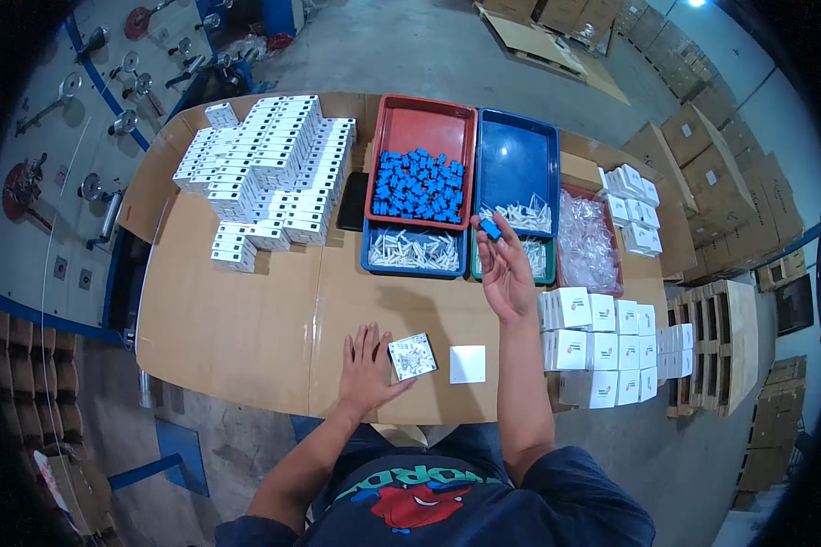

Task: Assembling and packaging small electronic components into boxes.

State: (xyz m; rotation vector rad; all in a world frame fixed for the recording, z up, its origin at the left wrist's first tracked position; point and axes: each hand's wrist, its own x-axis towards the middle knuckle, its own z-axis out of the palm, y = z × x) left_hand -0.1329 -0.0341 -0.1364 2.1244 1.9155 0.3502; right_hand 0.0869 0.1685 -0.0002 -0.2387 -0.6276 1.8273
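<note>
My right hand (509,278) is raised over the trays, with a small blue plastic piece (491,228) pinched at its fingertips. My left hand (367,372) lies on the cardboard with fingers spread, its thumb beside a small open white box (412,356). Inside that box are small white and clear parts, too small to name. A flat white square (467,364) lies to the right of the box. Many like blue pieces (418,187) fill the near part of a red tray (425,118). Under my right wrist's far side, a green tray (545,279) holds small whitish parts, partly hidden by the hand.
Blue trays (518,150) hold white plug-like parts. Stacked white boxes (274,155) stand at the far left, more white boxes (602,346) at the right. A tray of clear plastic bags (588,242) sits beside them. A dark phone-like slab (352,202) lies left of the red tray.
</note>
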